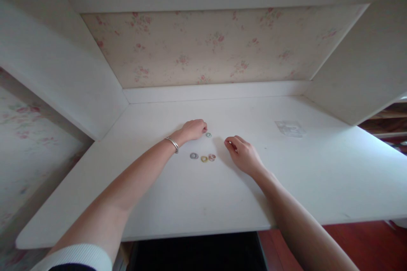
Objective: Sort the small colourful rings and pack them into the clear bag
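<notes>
- A white desk (pixel 178 203) sits in an alcove, with flowered wallpaper (pixel 216 46) behind it.
- The left hand (pixel 193 129) lies knuckles up on the desk, fingers curled in loosely. Its fingertips are just beside a small greenish ring (pixel 208 134), and whether they touch it I cannot tell. A silver bangle (pixel 172 143) circles the wrist.
- Nearer the person, between the two hands, three more rings lie flat in a short, slightly bowed row running left to right: a grey ring (pixel 193 156), a yellow ring (pixel 204 159) and a reddish ring (pixel 211 157). The last two touch or nearly touch. Being round, none points any way.
- The right hand (pixel 243 154) rests on the desk, fingers bent, thumb and forefinger pinched. What they grip, if anything, is too small to tell.
- Well to the right lies a clear plastic packet (pixel 290 128), flat on the desk.
</notes>
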Motion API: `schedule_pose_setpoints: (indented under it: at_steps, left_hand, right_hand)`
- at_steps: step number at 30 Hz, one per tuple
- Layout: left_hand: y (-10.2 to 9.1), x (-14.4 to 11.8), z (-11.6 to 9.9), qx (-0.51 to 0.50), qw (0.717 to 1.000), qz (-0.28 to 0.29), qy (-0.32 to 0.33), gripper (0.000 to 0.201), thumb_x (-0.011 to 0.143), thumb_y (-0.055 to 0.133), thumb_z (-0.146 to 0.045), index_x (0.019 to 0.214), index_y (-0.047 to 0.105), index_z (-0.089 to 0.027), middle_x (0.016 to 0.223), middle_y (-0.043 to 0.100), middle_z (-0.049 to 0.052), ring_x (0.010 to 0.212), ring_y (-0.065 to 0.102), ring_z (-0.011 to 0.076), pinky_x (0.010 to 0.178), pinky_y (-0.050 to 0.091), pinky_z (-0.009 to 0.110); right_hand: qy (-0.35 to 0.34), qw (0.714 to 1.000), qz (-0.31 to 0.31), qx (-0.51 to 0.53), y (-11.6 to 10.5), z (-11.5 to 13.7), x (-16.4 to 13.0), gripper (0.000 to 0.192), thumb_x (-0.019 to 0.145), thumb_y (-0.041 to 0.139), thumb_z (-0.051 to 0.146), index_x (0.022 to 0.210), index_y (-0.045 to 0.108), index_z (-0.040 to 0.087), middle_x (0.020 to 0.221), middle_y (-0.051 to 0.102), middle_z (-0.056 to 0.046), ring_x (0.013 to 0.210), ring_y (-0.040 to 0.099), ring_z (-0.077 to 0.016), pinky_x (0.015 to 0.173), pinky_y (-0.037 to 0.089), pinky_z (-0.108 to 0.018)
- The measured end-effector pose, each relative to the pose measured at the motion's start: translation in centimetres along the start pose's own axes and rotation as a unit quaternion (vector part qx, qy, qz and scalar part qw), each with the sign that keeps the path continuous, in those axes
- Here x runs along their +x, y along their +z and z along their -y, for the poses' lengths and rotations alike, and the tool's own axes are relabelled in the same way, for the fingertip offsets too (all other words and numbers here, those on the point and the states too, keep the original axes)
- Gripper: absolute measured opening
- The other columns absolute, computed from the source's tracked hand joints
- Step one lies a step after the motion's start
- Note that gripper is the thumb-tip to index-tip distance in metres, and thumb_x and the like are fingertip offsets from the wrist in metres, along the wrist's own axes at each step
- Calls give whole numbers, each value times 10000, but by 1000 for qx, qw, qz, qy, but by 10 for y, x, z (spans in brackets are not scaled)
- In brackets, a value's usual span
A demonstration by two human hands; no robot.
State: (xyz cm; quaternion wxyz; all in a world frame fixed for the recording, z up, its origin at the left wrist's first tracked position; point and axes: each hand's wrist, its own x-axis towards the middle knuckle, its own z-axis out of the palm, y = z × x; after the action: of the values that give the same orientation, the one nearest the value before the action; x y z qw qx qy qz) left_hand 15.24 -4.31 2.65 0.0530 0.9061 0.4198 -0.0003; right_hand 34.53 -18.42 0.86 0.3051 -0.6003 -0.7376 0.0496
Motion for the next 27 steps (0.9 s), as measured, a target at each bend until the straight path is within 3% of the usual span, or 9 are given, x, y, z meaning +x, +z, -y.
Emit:
schedule_pose_setpoints:
  at_steps: [7, 11, 17, 21, 27]
  left_hand:
    - [-5, -16, -4, 8, 1000, 25, 7, 211, 848, 427, -207, 973, 597, -196, 1024, 618, 76, 838, 600, 185, 696, 423, 267]
    - [-16, -30, -5, -18, 1000, -10, 4, 207, 880, 403, -258, 952, 585, -190, 1026, 614, 65, 863, 590, 180, 705, 415, 264]
    - [-30, -66, -38, -47, 996, -14, 80, 219, 898, 388, -303, 942, 575, -198, 1005, 619, 39, 856, 588, 167, 679, 403, 257]
    - [-25, -82, -59, -52, 991, 15, 119, 191, 882, 406, -280, 942, 571, -206, 985, 619, 30, 840, 596, 172, 659, 405, 263]
    - [-13, -81, -59, -47, 989, 46, 131, 167, 861, 417, -223, 926, 570, -229, 986, 623, 5, 855, 597, 170, 668, 409, 262]
  right_hand:
    - [-5, 1000, 7, -5, 3, -1, 0, 262, 933, 349, 327, 941, 590, 225, 868, 615, -40, 697, 565, -135, 658, 393, -246]
    - [-6, 1000, 8, -2, 3, -1, 0, 267, 932, 342, 324, 941, 590, 226, 872, 618, -42, 696, 565, -137, 654, 393, -247]
    - [-6, 1000, 8, -5, 2, -1, 0, 249, 927, 357, 324, 953, 586, 230, 884, 620, -36, 704, 566, -139, 647, 385, -244]
    - [-3, 1000, 15, -13, 3, -1, -1, 246, 925, 363, 318, 952, 590, 228, 867, 621, -37, 709, 568, -143, 641, 379, -244]
    - [0, 1000, 20, -23, 3, -2, 0, 243, 929, 355, 310, 953, 583, 230, 883, 621, -36, 738, 575, -148, 645, 373, -242]
